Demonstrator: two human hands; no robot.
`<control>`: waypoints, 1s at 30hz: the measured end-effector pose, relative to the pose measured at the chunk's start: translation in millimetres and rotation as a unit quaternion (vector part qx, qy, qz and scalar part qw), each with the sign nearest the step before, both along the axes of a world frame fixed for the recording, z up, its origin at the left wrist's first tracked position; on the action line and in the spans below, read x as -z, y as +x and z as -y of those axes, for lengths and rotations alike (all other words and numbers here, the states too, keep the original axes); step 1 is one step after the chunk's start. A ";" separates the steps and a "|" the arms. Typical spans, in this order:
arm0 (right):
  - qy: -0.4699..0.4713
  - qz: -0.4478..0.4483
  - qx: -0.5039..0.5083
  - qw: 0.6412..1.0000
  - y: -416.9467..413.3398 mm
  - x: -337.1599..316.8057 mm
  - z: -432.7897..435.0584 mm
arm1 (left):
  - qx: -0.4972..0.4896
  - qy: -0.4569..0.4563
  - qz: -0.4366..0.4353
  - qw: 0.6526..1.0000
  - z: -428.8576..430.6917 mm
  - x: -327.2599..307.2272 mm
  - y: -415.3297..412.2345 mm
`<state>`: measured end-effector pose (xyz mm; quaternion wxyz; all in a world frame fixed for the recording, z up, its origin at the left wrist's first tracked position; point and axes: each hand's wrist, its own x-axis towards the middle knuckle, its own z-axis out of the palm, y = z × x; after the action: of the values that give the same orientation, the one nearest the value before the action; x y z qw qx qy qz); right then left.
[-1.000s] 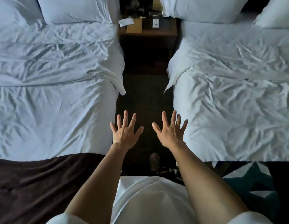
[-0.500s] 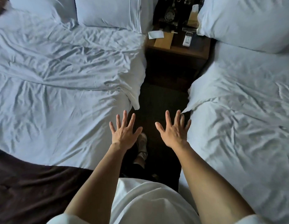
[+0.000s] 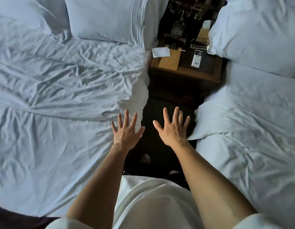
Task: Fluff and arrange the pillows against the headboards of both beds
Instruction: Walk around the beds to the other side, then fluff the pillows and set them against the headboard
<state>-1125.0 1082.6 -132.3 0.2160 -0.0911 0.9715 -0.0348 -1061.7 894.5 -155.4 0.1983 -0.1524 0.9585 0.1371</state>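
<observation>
In the head view, the left hand [image 3: 127, 133] and the right hand [image 3: 172, 131] reach forward with fingers spread wide, holding nothing. The left hand hovers over the edge of the left bed [image 3: 61, 113], and the right hand is just beside the right bed [image 3: 250, 129]; both beds have rumpled white sheets. A plump white pillow [image 3: 107, 19] and a second white pillow [image 3: 24, 14] lie at the left bed's head, and a large white pillow [image 3: 259, 35] lies at the right bed's. Between the beds, a dark wooden bedside surface [image 3: 184, 73] carries a white remote [image 3: 197, 58], a black rotary telephone [image 3: 176, 29] and a white card [image 3: 160, 52].
</observation>
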 end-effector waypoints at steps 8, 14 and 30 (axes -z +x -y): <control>-0.002 -0.003 -0.012 1.000 -107.8 -1.0 10.0 | -0.002 -0.005 0.004 1.000 9.4 0.9 -105.9; -0.010 -0.008 -0.048 0.999 -215.6 2.1 6.4 | -0.048 -0.007 -0.003 0.999 7.0 4.8 -194.9; -0.043 -0.122 -0.184 0.974 -510.3 -50.5 64.9 | -0.220 -0.047 -0.105 0.969 66.1 -66.9 -428.8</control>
<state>-1635.3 1017.7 -81.8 0.0944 -0.2816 0.9546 -0.0248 -1490.5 828.4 -88.5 0.0545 -0.3536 0.9221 0.1473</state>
